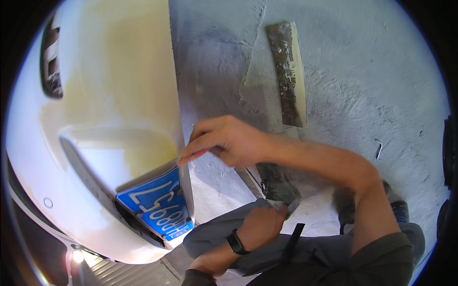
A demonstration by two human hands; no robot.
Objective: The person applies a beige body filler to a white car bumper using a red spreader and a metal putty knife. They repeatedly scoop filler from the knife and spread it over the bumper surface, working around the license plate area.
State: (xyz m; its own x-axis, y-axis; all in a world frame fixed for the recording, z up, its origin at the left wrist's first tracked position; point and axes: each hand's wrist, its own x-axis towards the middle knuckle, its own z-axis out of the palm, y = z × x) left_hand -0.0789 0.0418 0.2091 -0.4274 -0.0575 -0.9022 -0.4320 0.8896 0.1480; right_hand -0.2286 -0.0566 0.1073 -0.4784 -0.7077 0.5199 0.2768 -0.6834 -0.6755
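A car bumper point(119, 86) in white and yellowish patches fills the left side, with a blue licence plate point(157, 205) mounted in its recess. At the bumper's edge, just above the plate's corner, my right hand point(231, 140) is closed on a thin red piece point(193, 157). One end of that piece touches the edge; whether it is a sheet or a scraper I cannot tell. My left hand point(262, 223), with a black band on its wrist, rests closed over my knee. Something whitish shows at its fingers, too small to name.
A curved panel strip point(289, 74), dark and white, lies on the rough grey concrete floor point(353, 52). Farther right is a small bent metal piece point(379, 149). My shoe point(276, 183) stands beside the bumper. A bright lamp point(78, 256) shines at the lower left.
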